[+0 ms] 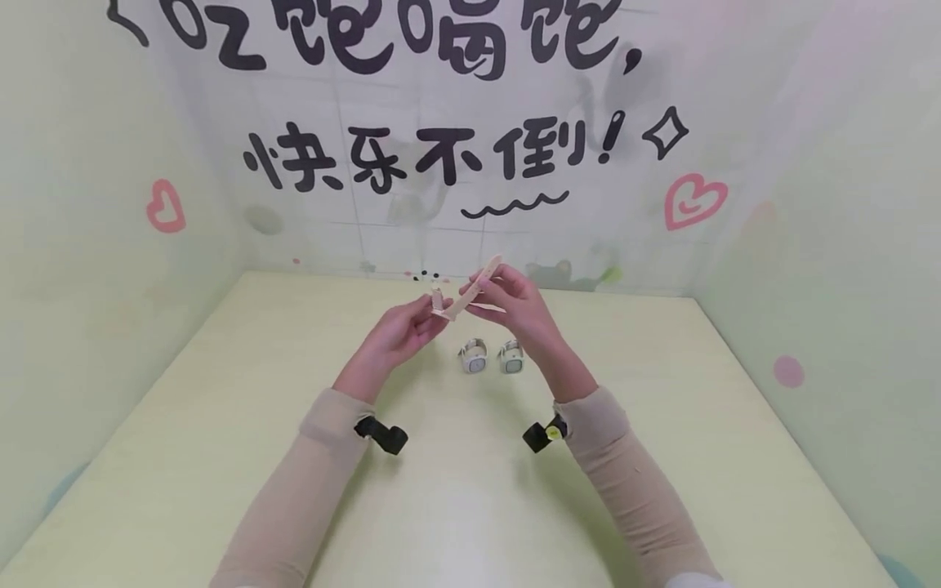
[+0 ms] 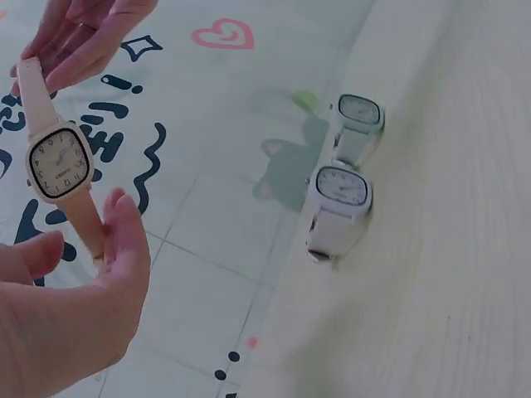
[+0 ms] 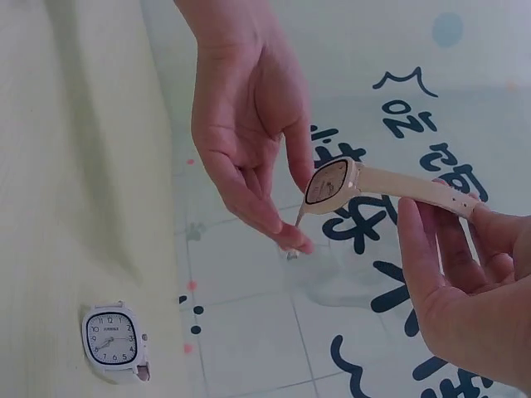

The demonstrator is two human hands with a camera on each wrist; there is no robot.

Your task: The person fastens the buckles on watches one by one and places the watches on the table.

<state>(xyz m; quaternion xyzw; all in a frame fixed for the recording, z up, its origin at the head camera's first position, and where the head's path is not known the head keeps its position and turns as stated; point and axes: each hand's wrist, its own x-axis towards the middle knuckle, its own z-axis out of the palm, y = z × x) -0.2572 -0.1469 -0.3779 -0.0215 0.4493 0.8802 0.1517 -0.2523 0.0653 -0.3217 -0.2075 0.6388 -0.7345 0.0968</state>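
A pale pink wristwatch (image 2: 60, 162) with a squarish case is held in the air between both hands, its strap unfastened. My left hand (image 1: 400, 331) holds the buckle-end strap, fingers and thumb on either side of it. My right hand (image 1: 525, 310) pinches the other strap half near its holes, thumb against fingers. In the left wrist view the dial faces the camera. Below the hands, two more watches stand on the table with straps looped: a white watch (image 2: 342, 189) and a pale greenish watch (image 2: 360, 112). Only the white one shows in the right wrist view.
The pale yellow table (image 1: 441, 506) meets a back wall (image 1: 412, 204) with large dark lettering and side walls at left and right. Small black wrist cameras are strapped over both beige sleeves (image 1: 294, 490).
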